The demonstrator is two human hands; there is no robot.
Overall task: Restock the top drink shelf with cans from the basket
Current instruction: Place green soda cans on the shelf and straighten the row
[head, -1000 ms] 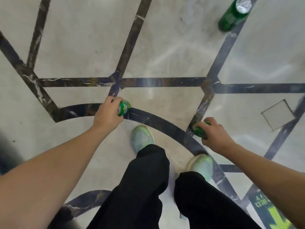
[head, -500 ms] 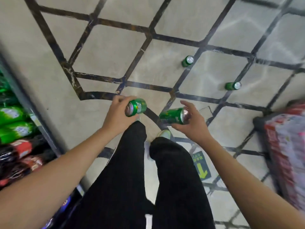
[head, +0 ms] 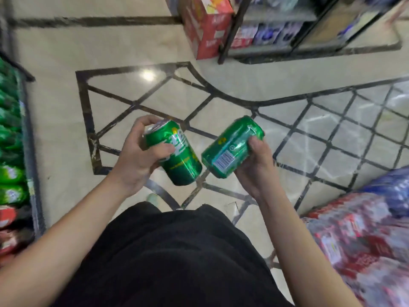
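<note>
Green cans over a cream floor with dark lines

Both cans (head: 177,151) (head: 230,149) are glossy green, one with a white barcode patch; the floor (head: 55,107) is cream with black lattice inlay; a red carton (head: 205,29) stands beyond, black trousers (head: 177,251) below.

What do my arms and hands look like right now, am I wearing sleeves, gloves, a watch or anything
Both forearms are bare up to the frame edge, with no sleeves showing. The left hand and the right hand have no gloves, and no rings, watch or wristband can be seen. Below them you wear a black garment.
</note>
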